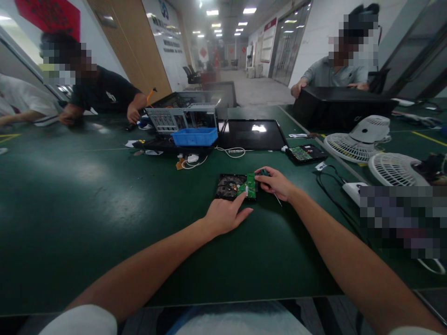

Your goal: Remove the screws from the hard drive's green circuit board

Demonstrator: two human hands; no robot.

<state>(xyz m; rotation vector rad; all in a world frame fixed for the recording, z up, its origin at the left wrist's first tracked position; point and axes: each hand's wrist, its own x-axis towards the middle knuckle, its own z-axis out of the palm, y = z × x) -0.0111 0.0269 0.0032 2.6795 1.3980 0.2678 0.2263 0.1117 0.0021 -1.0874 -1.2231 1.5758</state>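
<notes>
A hard drive point(227, 185) lies on the green table, its underside up, with a green circuit board point(250, 182) over its right part. At the near edge of the drive is my left hand point(225, 215); its index finger rests on the board and its thumb is stretched out apart. My right hand point(275, 184) is closed around a screwdriver point(277, 200), whose thin metal shaft points down and away from the drive. The thumb and index finger of that hand touch the board's right edge. The other fingers of my left hand are partly hidden.
Ahead stand an open computer case point(167, 120), a blue plastic bin point(194, 137) and a dark flat panel point(253, 134). Another hard drive point(306, 153), white fans point(349, 146) and a cable point(331, 200) lie to the right. Co-workers sit across, one holding a black case point(342, 107).
</notes>
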